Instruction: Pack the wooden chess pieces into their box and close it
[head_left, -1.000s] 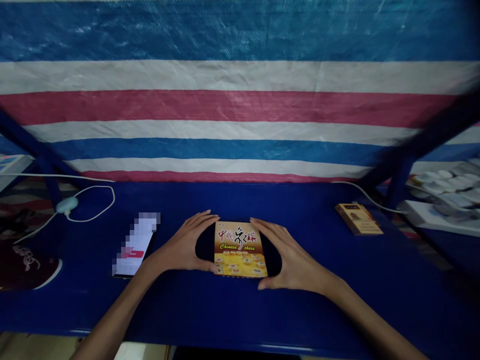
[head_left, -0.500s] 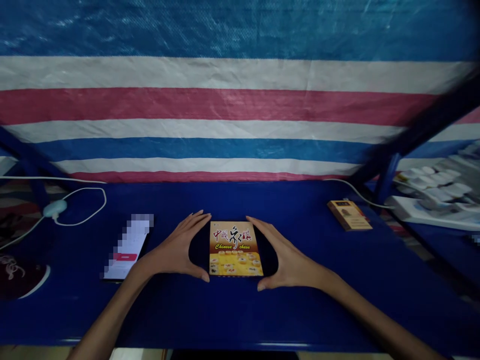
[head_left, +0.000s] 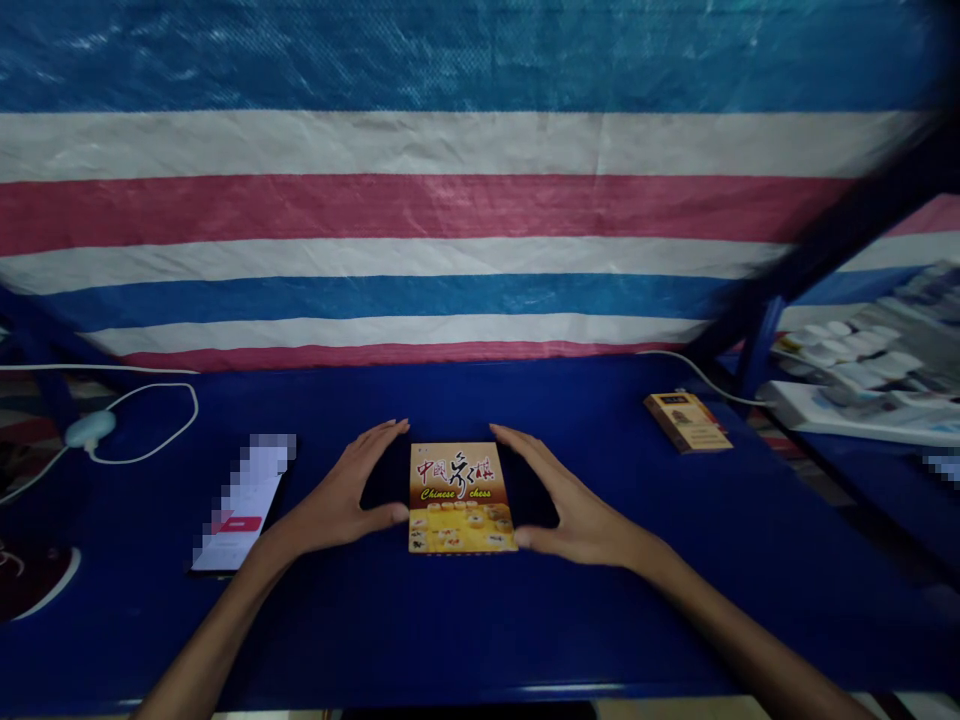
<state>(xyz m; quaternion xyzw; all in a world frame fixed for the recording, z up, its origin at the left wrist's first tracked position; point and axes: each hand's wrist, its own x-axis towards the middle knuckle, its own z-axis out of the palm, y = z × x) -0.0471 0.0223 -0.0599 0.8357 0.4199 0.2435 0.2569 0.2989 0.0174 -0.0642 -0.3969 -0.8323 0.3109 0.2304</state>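
Since a second ago your thumbs have slid in along the near corners of the box (head_left: 461, 497), and your view has drifted a little, so everything sits slightly further left in frame. Otherwise little has changed.

Your left hand (head_left: 341, 495) cups the box's left edge and your right hand (head_left: 566, 500) cups the right edge, fingers spread and curved, thumbs at the near corners. You are bracketing it more than gripping it: whether the fingertips actually press the sides, I cannot tell. The box lies flat on the blue table (head_left: 465, 630), in the middle, lid up, its printed face toward you and apparently still closed.

Judged from that, you are at the very start: the box is squared up in front of you but not lifted and not opened, and no pieces or board are out. Everything past taking hold is still to do.

To your left a phone (head_left: 240, 505) lies flat, well apart from the box, with a white cable (head_left: 142, 420) looping behind it. Further off to the right, a small yellow pack (head_left: 686, 421) rests near the table's back. Behind it all hangs a striped tarp (head_left: 450, 200).
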